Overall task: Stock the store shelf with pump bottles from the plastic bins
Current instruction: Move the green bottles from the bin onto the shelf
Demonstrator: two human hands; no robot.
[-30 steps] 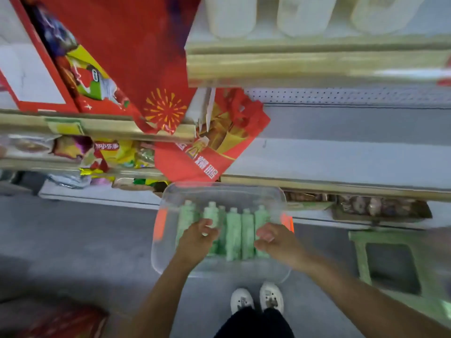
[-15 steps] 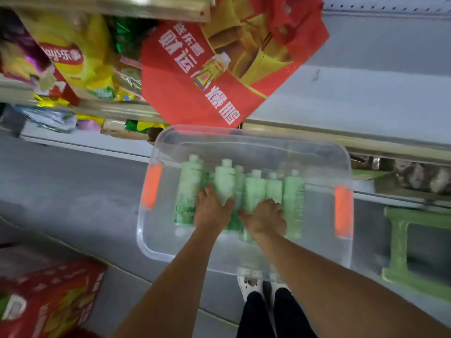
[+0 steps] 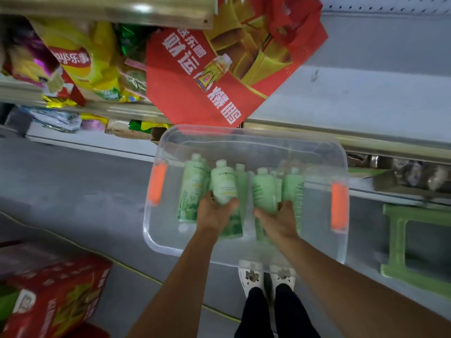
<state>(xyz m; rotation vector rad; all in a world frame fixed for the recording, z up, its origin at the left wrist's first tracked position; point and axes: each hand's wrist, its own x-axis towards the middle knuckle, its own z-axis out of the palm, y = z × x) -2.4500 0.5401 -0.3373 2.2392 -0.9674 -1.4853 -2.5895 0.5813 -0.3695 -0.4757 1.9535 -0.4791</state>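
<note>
My left hand grips one pale green bottle and my right hand grips another green bottle, both among the bottles lying in the clear plastic bin on the floor below the shelf.

The clear bin stands open-topped, its right half bare beside the packed green bottles, though a red carton overhangs its far rim.
</note>
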